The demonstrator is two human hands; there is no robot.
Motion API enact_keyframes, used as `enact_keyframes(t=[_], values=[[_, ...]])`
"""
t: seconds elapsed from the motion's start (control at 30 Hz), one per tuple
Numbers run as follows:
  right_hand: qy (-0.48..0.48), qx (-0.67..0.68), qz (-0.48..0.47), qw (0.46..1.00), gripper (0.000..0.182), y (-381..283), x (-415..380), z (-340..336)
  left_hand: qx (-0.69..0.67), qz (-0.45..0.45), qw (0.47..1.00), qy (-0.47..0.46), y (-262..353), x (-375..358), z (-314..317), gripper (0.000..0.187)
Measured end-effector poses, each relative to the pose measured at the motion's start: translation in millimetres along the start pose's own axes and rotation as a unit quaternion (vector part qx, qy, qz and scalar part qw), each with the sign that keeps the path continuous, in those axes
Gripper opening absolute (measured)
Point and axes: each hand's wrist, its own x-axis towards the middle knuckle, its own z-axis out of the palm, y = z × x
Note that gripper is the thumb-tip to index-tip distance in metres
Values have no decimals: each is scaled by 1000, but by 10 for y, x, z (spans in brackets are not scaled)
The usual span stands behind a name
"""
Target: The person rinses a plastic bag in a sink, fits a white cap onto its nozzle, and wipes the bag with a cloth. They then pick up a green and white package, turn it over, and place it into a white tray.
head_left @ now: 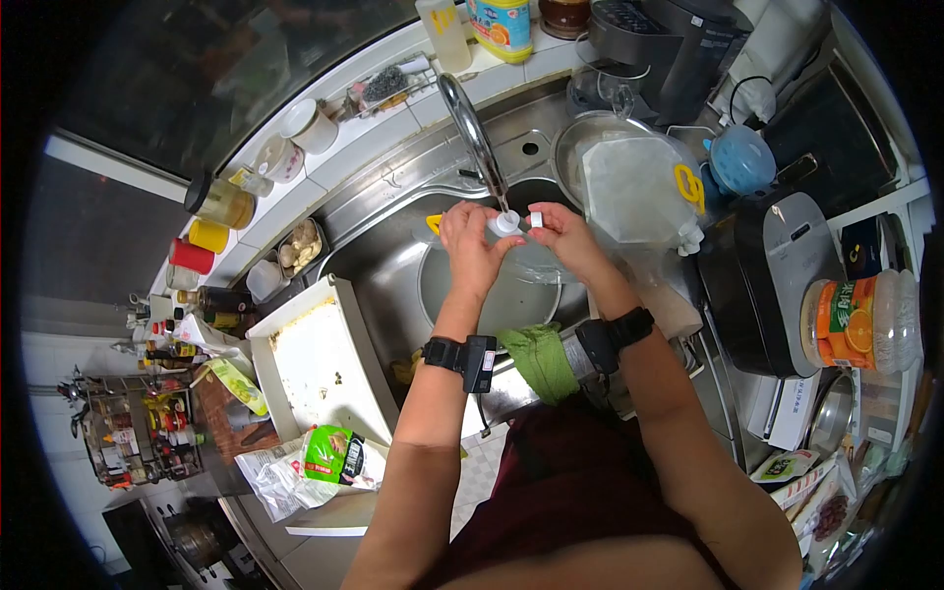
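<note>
Both my hands are over the steel sink (393, 285), under the tip of the faucet (474, 128). My left hand (468, 248) grips the white neck (506, 224) of a clear plastic container (531, 264), held right below the spout. My right hand (568, 242) steadies the other side of the container and pinches a small white cap (536, 218) in its fingertips. A round steel basin (442, 295) sits in the sink beneath them. Each wrist wears a black band with a small device.
A white cutting board (320, 369) leans at the sink's left edge, with a green packet (334, 454) below it. A green cloth (539, 359) hangs on the front rim. A clear bag (634, 187) in a steel bowl, appliances and an orange drink bottle (860, 323) crowd the right.
</note>
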Motion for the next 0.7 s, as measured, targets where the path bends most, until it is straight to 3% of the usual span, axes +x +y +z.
enact_keyframes(t=[0.7], values=[[-5, -3, -12, 1000, 36, 45, 34, -24, 1, 4, 1000, 6, -1, -4, 18, 52]])
